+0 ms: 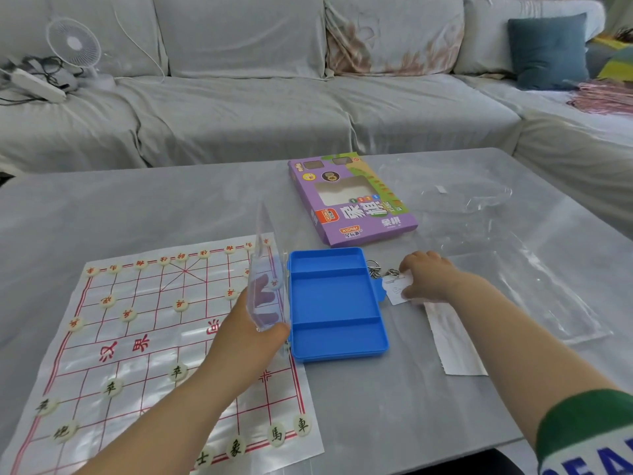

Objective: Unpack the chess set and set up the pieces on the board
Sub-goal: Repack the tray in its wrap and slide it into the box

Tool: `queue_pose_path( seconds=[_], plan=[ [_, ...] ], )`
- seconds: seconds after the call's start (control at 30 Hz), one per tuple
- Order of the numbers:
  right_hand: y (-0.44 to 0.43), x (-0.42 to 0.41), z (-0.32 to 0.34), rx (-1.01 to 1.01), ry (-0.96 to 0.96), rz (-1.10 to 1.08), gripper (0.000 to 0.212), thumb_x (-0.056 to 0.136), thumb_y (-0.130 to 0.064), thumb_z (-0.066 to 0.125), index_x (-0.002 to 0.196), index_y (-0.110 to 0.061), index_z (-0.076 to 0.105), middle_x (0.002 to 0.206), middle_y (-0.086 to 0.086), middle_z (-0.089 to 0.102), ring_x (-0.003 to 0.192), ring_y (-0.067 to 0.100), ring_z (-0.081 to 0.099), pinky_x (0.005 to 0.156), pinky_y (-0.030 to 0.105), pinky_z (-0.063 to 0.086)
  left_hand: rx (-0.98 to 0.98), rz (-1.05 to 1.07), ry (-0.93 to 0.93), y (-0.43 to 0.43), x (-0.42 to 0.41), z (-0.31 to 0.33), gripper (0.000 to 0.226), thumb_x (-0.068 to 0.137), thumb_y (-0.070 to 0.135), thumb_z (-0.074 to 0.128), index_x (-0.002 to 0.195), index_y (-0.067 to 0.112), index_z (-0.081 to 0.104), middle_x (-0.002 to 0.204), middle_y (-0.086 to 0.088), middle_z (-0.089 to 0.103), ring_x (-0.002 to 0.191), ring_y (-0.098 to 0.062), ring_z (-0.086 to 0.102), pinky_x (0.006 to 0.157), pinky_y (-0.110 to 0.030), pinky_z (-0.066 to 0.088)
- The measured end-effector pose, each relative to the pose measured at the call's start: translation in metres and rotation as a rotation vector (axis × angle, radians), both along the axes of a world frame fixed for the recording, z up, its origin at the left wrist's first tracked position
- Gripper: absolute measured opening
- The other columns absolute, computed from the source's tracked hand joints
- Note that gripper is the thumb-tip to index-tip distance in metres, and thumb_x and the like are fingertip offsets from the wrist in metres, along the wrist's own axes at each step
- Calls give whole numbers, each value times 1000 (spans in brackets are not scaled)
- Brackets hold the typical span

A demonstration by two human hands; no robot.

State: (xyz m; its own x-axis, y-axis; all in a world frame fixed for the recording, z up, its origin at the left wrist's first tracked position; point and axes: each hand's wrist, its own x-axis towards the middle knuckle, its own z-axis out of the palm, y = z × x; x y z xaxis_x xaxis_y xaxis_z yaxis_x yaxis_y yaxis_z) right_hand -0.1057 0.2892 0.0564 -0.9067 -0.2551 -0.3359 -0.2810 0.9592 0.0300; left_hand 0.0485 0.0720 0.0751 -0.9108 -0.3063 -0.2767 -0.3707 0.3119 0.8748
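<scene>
One case point(329, 303) | long axis near-far | lid point(265, 269) upright in left hand point(246, 334)

Red-lined board sheet point(154, 323) lying flat, round cream pieces point(177, 371) on it — blue case point(335, 303) alongside, clear lid point(265, 265) upright

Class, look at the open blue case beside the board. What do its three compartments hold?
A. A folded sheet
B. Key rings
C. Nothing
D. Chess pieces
C: all three compartments of the blue case show bare floor; the left hand holds its clear lid upright, and the right hand pinches a white tag outside it.
</scene>
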Motion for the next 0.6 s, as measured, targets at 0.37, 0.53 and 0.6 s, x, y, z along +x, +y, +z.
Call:
queue_pose_path(
  seconds=[0.37,0.53,0.6],
  plan=[
    [5,-10,-4,-15,-136,-121,37,80,-42,63,108,-24,46,125,9,46,120,28,36,99,34,31,41,82,16,-3,-7,-5,59,91,-3,42,136,33,31,136,2,45,119,-21,48,85,-38,48],
    [0,-9,1,-249,-122,-199,14,85,-21,60,85,-17,47,98,4,54,89,20,47,61,22,36,74,115,26,-11,-3,1,60,90,-3,44,136,33,32,135,3,46,106,-14,48,69,-25,49],
    [-1,-7,7,-399,-131,-258,12,85,-13,58,76,-16,51,82,1,54,83,18,48,55,16,34,79,126,29,-14,-1,4,59,90,-2,44,137,32,32,135,3,46,105,-13,48,64,-22,46]
  ],
)
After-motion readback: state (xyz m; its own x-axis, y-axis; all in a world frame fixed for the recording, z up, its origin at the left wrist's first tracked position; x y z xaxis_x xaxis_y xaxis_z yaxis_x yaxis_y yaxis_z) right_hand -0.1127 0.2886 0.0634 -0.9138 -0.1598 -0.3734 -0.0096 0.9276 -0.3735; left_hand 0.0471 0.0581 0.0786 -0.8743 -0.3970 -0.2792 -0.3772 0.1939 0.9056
